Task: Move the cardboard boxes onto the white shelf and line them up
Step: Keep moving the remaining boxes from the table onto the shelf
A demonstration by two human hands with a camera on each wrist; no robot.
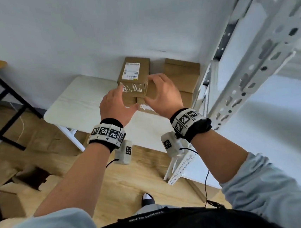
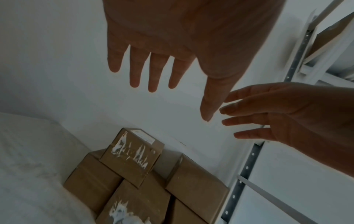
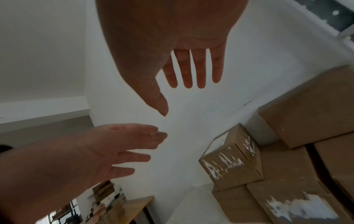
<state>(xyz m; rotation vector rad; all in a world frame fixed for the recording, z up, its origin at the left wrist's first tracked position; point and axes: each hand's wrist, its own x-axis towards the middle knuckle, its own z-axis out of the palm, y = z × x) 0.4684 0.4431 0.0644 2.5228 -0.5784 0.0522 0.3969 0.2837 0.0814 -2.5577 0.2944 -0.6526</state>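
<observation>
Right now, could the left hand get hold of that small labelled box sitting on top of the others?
Probably yes. The left hand is open and empty just in front of the small labelled box, with nothing between them. The right hand, also open, hovers beside the box but does not block that side.

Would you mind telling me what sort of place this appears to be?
Probably a storeroom or workroom: brown cardboard boxes stacked on a white shelf board, a perforated white metal shelving upright, and more cardboard on the wooden floor.

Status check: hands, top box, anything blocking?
Left hand and right hand open, holding nothing. Labelled box sits atop stacked boxes on white shelf. Nothing blocking.
</observation>
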